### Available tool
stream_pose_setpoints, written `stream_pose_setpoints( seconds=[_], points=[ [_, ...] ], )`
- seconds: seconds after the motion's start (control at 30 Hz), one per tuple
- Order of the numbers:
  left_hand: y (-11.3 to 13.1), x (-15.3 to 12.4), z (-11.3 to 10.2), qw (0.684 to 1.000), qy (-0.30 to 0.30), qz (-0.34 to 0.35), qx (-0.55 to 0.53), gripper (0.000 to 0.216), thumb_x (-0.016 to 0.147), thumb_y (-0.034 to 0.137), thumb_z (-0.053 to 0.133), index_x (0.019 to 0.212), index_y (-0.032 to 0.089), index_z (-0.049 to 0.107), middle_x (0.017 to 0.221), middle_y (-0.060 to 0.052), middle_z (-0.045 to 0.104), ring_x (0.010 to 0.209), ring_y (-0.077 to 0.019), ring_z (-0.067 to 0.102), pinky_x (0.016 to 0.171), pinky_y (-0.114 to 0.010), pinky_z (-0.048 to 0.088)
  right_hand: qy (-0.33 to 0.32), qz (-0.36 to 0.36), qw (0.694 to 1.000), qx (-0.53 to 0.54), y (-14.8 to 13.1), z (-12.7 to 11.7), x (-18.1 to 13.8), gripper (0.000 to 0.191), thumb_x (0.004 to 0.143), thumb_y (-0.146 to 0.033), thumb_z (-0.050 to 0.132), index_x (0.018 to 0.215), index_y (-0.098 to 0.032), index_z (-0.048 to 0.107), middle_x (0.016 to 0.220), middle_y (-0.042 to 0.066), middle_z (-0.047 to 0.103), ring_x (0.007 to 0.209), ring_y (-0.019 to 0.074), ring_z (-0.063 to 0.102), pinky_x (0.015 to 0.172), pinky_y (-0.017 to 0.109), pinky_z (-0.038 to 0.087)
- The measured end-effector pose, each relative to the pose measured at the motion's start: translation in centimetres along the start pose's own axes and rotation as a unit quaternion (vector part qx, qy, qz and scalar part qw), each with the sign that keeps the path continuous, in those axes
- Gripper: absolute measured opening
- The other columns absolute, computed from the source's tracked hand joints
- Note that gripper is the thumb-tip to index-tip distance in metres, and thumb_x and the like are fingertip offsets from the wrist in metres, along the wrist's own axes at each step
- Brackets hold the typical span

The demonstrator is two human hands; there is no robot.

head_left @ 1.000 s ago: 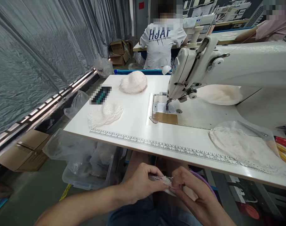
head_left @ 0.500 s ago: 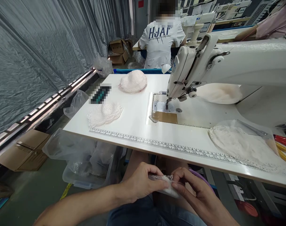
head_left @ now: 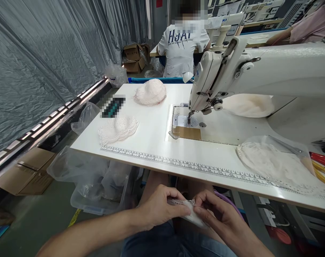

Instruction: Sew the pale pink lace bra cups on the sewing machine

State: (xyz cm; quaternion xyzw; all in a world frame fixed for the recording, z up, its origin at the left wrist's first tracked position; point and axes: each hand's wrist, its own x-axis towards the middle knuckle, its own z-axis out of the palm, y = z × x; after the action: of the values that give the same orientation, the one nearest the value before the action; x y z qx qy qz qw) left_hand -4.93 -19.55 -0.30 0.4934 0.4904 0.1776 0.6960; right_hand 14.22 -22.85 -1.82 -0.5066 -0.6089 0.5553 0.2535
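Below the table's front edge, over my lap, both hands pinch one small piece of white lace (head_left: 190, 210). My left hand (head_left: 159, 208) grips its left end with curled fingers. My right hand (head_left: 218, 219) holds its right end, fingertips pressed together. On the white sewing table (head_left: 157, 142) stands a white sewing machine (head_left: 248, 75), its needle over the metal plate. A stack of white lace pieces (head_left: 118, 129) lies at the table's left, a pink lace pile (head_left: 151, 92) farther back, and another lace pile (head_left: 272, 162) at the right.
A printed ruler (head_left: 194, 167) runs along the table's front edge. Plastic bags and a clear bin (head_left: 98, 185) sit under the table. Cardboard boxes (head_left: 25, 173) lie on the floor left. A person in a white T-shirt (head_left: 182, 44) works behind the table. Red-handled and yellow-handled tools (head_left: 321, 162) lie at far right.
My hands have stayed over my lap on the lace piece; the fingers have shifted slightly along it. The view has tilted a little.
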Motion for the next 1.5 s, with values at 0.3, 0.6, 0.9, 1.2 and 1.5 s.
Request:
stream_pose_setpoints(
  seconds=[0.3, 0.6, 0.9, 1.2, 1.5],
  points=[
    [0.2, 0.2, -0.1, 0.999, 0.01, 0.032, 0.005, 0.02, 0.069, 0.028, 0.066, 0.071, 0.009, 0.07, 0.067, -0.001, 0.056, 0.064, -0.0103, 0.048, 0.06, -0.022, 0.036, 0.003, 0.008, 0.999, 0.052, 0.0, 0.1, 0.1, 0.02, 0.088, -0.042, 0.051, 0.084, -0.022, 0.053, 0.072, -0.003, 0.048, 0.063, 0.0117, 0.044, 0.054, 0.02, 0.037],
    [0.8, 0.1, -1.2, 0.998, -0.03, 0.054, 0.01, 0.02, 0.071, 0.029, 0.068, 0.075, 0.01, 0.07, 0.083, -0.006, 0.064, 0.075, -0.0143, 0.056, 0.068, -0.024, 0.042, -0.078, 0.058, 0.987, 0.13, -0.8, -0.4, 0.5, 0.031, 0.077, -0.048, 0.064, 0.076, -0.017, 0.059, 0.069, -0.002, 0.051, 0.066, 0.0126, 0.045, 0.06, 0.023, 0.036],
    [1.4, -0.1, -1.1, 0.996, -0.011, 0.075, 0.051, 0.024, 0.075, 0.033, 0.065, 0.077, 0.009, 0.07, 0.066, -0.003, 0.063, 0.062, -0.0114, 0.054, 0.058, -0.02, 0.041, -0.039, 0.046, 0.992, 0.107, -2.0, -0.8, 0.3, 0.035, 0.078, -0.05, 0.06, 0.067, -0.017, 0.057, 0.061, -0.002, 0.049, 0.059, 0.0119, 0.041, 0.055, 0.023, 0.032],
    [15.9, 4.8, -5.6, 0.872, -0.079, 0.256, 0.41, 0.02, 0.08, 0.029, 0.06, 0.082, 0.012, 0.07, 0.074, -0.001, 0.066, 0.066, -0.01, 0.056, 0.056, -0.016, 0.038, 0.075, -0.101, 0.987, -0.1, -6.7, -3.9, 5.4, 0.04, 0.092, -0.047, 0.034, 0.063, -0.021, 0.04, 0.058, -0.003, 0.044, 0.057, 0.0121, 0.046, 0.052, 0.021, 0.036],
    [16.6, 16.7, -6.9, 0.816, -0.136, 0.219, 0.517, 0.014, 0.077, 0.027, 0.063, 0.072, 0.014, 0.068, 0.066, 0.002, 0.063, 0.056, -0.0069, 0.05, 0.05, -0.017, 0.034, 0.172, -0.23, 0.861, -0.419, -3.0, -11.3, 8.9, 0.027, 0.092, -0.018, 0.03, 0.093, -0.023, 0.057, 0.083, 0.004, 0.065, 0.065, 0.017, 0.058, 0.052, 0.025, 0.038]
  ],
)
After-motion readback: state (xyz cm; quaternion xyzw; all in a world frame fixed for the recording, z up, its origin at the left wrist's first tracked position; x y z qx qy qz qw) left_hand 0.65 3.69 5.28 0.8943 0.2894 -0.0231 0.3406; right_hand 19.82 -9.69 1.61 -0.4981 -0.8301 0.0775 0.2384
